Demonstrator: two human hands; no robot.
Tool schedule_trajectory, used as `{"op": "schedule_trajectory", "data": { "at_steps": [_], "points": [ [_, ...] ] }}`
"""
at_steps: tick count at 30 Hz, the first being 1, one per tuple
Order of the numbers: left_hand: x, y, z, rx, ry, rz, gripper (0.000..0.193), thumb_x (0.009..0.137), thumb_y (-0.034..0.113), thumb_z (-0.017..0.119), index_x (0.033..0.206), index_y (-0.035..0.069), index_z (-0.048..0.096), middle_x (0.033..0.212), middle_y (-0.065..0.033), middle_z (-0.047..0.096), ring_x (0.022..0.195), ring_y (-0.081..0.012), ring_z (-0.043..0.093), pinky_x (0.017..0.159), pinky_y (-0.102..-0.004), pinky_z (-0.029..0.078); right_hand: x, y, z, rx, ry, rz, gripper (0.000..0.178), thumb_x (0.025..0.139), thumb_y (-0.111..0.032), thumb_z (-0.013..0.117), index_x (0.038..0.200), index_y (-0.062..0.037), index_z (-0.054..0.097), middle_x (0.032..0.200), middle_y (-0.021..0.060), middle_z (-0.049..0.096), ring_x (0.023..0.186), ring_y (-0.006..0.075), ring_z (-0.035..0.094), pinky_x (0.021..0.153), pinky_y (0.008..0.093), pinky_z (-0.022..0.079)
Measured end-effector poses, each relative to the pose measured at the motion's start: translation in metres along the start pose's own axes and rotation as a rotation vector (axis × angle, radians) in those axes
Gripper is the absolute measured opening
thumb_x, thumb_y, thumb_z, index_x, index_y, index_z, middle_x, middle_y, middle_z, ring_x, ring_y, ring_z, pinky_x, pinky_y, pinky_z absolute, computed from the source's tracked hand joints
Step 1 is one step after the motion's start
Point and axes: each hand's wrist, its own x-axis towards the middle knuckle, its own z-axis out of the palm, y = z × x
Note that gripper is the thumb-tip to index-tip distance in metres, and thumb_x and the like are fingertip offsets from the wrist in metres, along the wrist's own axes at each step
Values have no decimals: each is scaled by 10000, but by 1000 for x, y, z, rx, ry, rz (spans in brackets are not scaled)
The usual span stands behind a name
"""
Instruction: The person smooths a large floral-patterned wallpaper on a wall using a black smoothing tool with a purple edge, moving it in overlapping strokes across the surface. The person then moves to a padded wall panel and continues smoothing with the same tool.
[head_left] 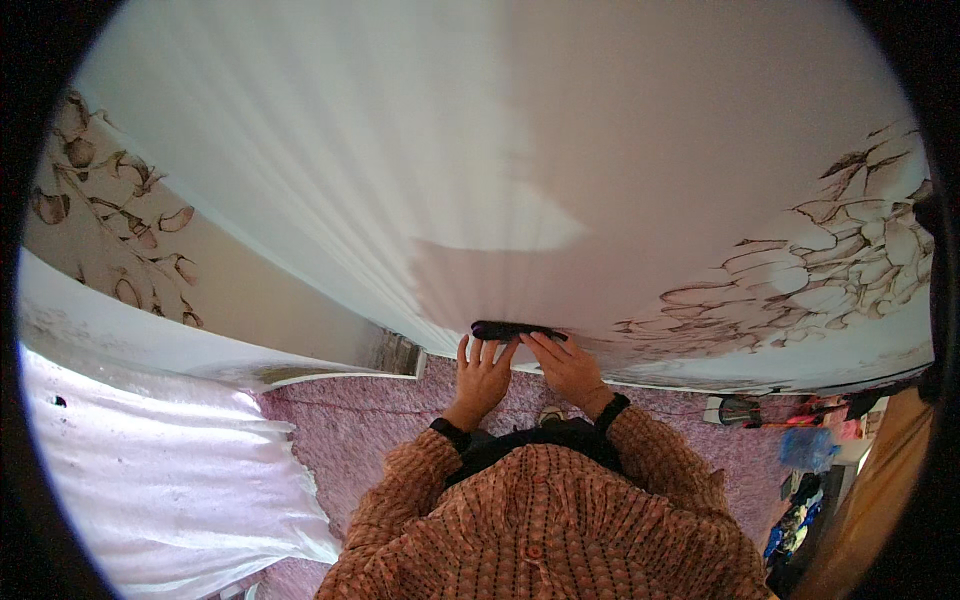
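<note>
As L hand (482, 385) touches dk oblong obj (518, 331), R hand (574, 375) does too.

Textured brown top (535, 515), black wristbands (451, 433)

Two wristbands (451, 433) and one dark object (518, 329) show.

Pale wall (650, 180) filling the upper view, streaked with light on the left, shadowed on the right. Brown-lined flower drawings (800, 265) toward its right side, similar flowers (125, 220) at far left. Mottled pink-purple carpet (340, 430) below. Brightly lit white curtain (170, 470) at lower left; blurred clutter (800, 520) at lower right.
</note>
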Motion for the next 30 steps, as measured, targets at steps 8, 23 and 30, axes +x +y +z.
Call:
{"op": "schedule_trajectory", "data": {
  "at_steps": [8,23,30],
  "points": [
    [42,32,-30,-36,294,-30,429,791,173,619,1214,186,546,1245,-94,398,1222,-354,325,1004,-540,233,14,25,-51,-5,164,35,399,776,-135,545,1151,2,567,1350,54,460,1241,193,409,981,430,313],
    [45,82,-19,4,197,43,411,747,193,640,1153,176,578,1194,-87,420,1189,-339,344,993,-547,261,-47,46,-43,-86,222,97,325,808,-172,578,1114,-73,616,1327,-10,485,1241,154,412,1042,435,246],
    [44,89,-1,-30,116,107,446,779,205,609,1222,231,563,1206,-16,444,1155,-256,397,1000,-514,283,-72,56,-37,-45,180,100,262,791,-99,594,1045,-49,639,1272,6,521,1195,175,458,928,410,353]
  ]
}}
